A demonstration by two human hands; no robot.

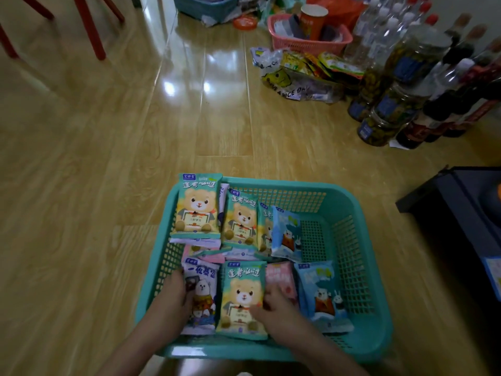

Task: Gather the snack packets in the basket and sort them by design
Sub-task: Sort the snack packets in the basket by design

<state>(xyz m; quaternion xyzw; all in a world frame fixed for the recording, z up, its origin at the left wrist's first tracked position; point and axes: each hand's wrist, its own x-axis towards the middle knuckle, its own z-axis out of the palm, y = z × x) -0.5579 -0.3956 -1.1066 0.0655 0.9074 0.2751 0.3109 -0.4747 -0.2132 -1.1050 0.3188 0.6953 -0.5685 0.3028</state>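
In the right fingers, bear packet.

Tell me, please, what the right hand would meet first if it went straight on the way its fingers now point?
The right hand, apparently gripping the front bear packet at its edge, points away and slightly left. It would most likely meet the pink packet at its fingertips first, though depth is unclear.
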